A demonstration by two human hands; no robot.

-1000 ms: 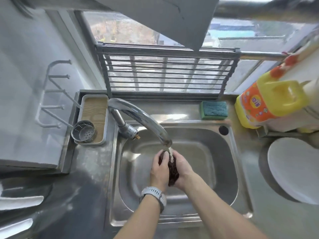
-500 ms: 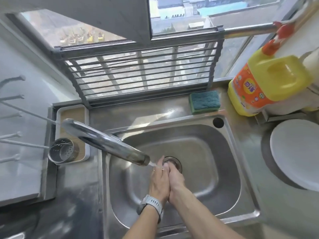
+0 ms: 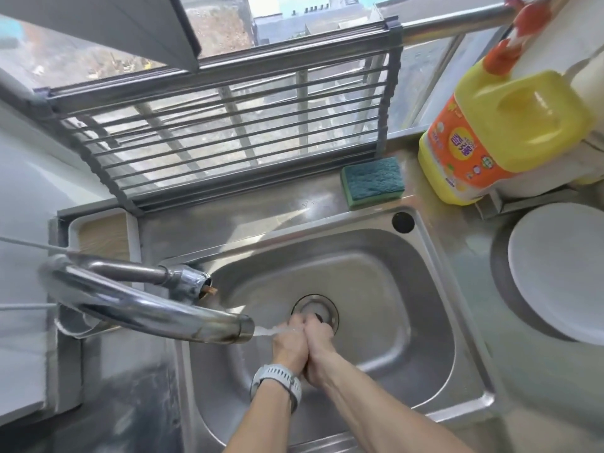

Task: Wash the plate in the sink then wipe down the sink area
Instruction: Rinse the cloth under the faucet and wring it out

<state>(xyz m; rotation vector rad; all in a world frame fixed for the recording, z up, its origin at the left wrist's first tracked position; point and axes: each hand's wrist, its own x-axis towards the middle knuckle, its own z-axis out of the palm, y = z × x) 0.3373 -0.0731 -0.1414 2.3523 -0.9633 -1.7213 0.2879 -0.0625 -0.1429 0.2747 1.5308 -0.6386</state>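
My left hand (image 3: 289,342), with a white watch on its wrist, and my right hand (image 3: 319,346) are pressed together over the steel sink (image 3: 434,289). They are under the water running from the faucet (image 3: 147,308). Their fingers curl around a dark cloth that is almost entirely hidden between the palms. The hands sit just in front of the drain (image 3: 315,305). The white plate (image 3: 562,273) lies on the counter to the right of the sink, apart from both hands.
A green sponge (image 3: 371,181) lies on the ledge behind the sink. A yellow detergent bottle (image 3: 490,135) stands at the back right. A metal roll-up rack (image 3: 228,125) leans against the window. A small tray (image 3: 101,237) sits at the left behind the faucet.
The hands have closed together and sunk lower in the basin, so the dark cloth that showed between them is now nearly hidden. The camera has moved closer and to the left.
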